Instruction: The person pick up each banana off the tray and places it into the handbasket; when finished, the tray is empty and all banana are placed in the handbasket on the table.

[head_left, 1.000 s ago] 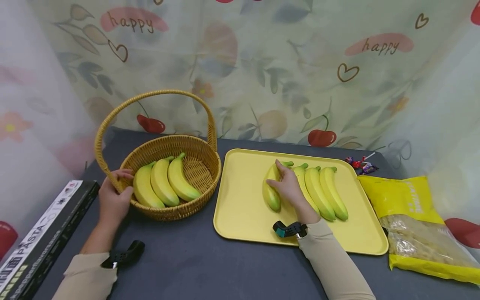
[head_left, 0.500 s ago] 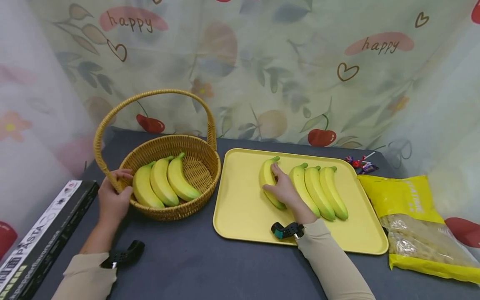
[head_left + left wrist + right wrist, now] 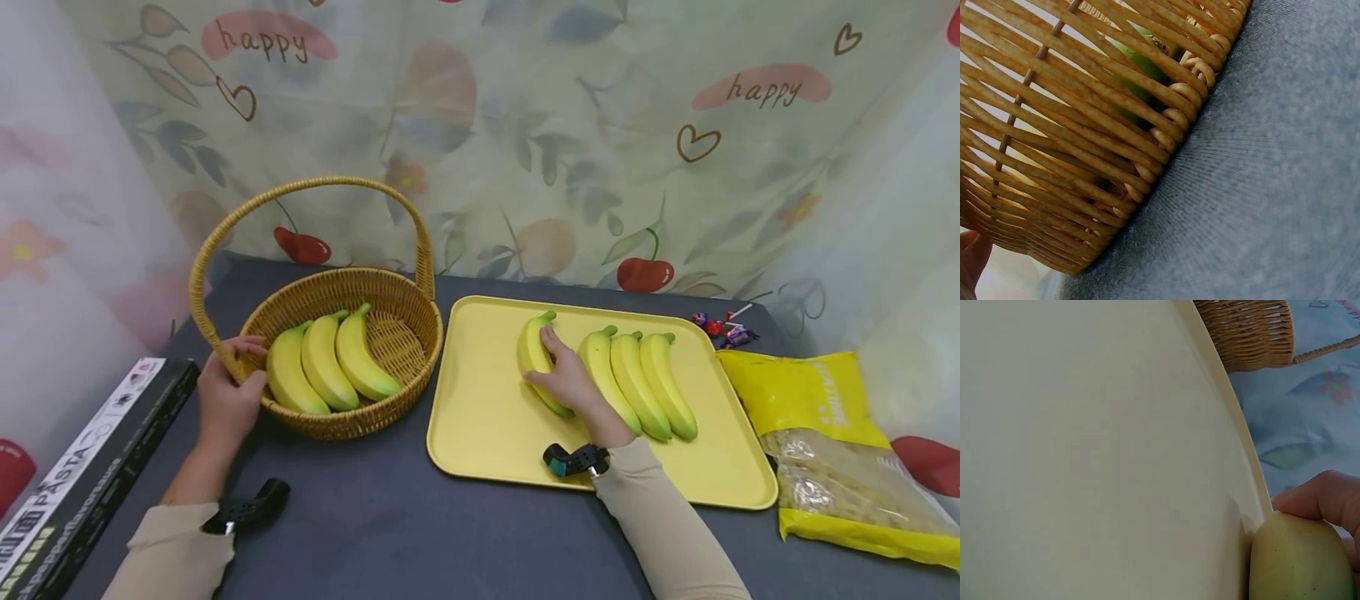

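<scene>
In the head view my left hand (image 3: 228, 400) grips the left rim of a round wicker basket (image 3: 352, 427) beside the base of its tall handle. Three bananas (image 3: 325, 362) lie side by side in the basket. My right hand (image 3: 576, 382) holds another banana (image 3: 533, 352) between thumb and fingers, over the yellow tray (image 3: 476, 417). To its right, three more bananas (image 3: 636, 379) lie in a row, one partly hidden by that hand. The right wrist view shows the end of the held banana (image 3: 1300, 562), and the left wrist view the basket's woven side (image 3: 1079, 125).
A black-and-white pasta box (image 3: 97, 475) lies at the left. Right of the tray, a yellow bag (image 3: 840, 450) with a clear window rests against its edge. Wrapped lollipops (image 3: 723, 329) sit behind the tray's far right corner. A printed curtain (image 3: 510, 150) hangs behind the dark table.
My right hand has shifted the held banana slightly left, away from the row, and its stem end has swung left. It has barely moved over the last half second. My left hand stays on the basket.
</scene>
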`<act>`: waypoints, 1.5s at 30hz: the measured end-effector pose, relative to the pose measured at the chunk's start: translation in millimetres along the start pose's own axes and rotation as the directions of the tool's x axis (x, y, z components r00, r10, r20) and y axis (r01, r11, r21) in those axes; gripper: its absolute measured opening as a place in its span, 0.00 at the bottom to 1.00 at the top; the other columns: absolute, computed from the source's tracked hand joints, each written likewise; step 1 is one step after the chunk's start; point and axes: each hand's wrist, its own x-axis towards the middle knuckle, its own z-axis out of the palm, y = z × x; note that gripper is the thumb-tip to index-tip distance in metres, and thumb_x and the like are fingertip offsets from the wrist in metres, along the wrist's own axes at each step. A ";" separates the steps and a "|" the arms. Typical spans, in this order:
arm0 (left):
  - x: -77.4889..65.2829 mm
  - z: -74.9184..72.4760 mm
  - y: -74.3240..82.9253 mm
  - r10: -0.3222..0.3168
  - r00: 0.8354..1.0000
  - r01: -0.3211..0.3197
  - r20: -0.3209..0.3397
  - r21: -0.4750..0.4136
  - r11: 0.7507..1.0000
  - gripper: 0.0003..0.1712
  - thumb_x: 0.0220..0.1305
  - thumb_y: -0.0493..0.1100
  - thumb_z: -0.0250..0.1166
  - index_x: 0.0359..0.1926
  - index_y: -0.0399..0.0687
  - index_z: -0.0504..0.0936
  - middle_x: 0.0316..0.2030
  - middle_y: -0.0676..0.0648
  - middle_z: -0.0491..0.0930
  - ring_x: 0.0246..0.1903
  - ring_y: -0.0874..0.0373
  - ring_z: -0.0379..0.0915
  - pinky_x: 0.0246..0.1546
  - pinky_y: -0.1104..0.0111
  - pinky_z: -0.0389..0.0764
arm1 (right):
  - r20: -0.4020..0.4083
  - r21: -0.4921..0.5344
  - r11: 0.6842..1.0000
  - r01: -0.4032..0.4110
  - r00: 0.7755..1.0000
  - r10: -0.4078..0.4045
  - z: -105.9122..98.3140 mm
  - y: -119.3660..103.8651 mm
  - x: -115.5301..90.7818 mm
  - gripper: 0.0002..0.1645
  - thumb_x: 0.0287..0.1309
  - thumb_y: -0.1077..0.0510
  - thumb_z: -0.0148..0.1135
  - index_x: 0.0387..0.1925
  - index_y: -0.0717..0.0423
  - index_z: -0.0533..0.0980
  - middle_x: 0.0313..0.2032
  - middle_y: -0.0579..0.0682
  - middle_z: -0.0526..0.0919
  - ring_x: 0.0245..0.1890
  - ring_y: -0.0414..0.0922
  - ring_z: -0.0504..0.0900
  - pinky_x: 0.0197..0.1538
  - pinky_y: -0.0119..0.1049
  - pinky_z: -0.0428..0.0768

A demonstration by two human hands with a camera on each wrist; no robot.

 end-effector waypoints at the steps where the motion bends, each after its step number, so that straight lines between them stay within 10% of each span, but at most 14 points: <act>1: 0.2 0.0 -0.1 0.002 1.000 -0.002 -0.002 0.000 1.000 0.11 0.47 0.26 0.54 0.35 0.32 0.75 0.43 0.40 0.77 0.45 0.74 0.67 0.45 0.83 0.66 | -0.003 0.000 1.000 0.000 1.000 0.000 0.0 0.0 0.3 0.50 0.52 0.62 0.63 0.70 0.64 0.45 0.72 0.57 0.42 0.71 0.55 0.46 0.69 0.47 0.53; 27: -0.4 2.8 2.2 -0.012 1.000 0.012 0.019 0.021 1.000 0.11 0.49 0.27 0.54 0.36 0.34 0.75 0.45 0.39 0.77 0.47 0.73 0.67 0.46 0.83 0.65 | -0.028 0.070 0.998 -0.006 1.000 0.008 -9.8 -12.0 -5.3 0.48 0.50 0.65 0.62 0.70 0.61 0.48 0.72 0.55 0.47 0.66 0.57 0.61 0.60 0.45 0.70; 45: -0.1 -2.2 3.7 -0.034 0.999 0.033 0.020 0.028 0.999 0.11 0.50 0.28 0.55 0.37 0.34 0.75 0.45 0.42 0.77 0.48 0.72 0.67 0.46 0.83 0.65 | 0.061 0.163 0.981 0.100 0.992 -0.111 -14.7 -63.2 -21.1 0.49 0.49 0.66 0.64 0.70 0.58 0.50 0.72 0.52 0.48 0.64 0.58 0.64 0.50 0.38 0.77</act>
